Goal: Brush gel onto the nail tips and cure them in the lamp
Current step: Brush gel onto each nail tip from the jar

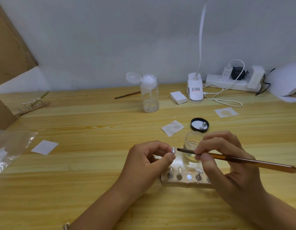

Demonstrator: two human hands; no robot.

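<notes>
My left hand (149, 161) pinches a small clear nail tip (173, 150) between thumb and fingers, just above the table. My right hand (227, 161) grips an amber-handled brush (240, 159); its dark bristle end sits right beside the nail tip. Behind the brush stands an open clear gel jar (192, 146). Below my hands lies a wooden holder strip (185, 180) with several nail tips on metal pegs and one vacant white spot. The white curing lamp (286, 83) sits at the far right edge.
The jar's black lid (199, 125) lies behind the jar. Used wipes (172, 128), a pump bottle (149, 93), a pad stack (178, 97), a clip lamp (195, 90), a power strip (233, 82) with cables, a second brush (127, 95), a second holder (30, 107) and a plastic bag (9, 146) lie around.
</notes>
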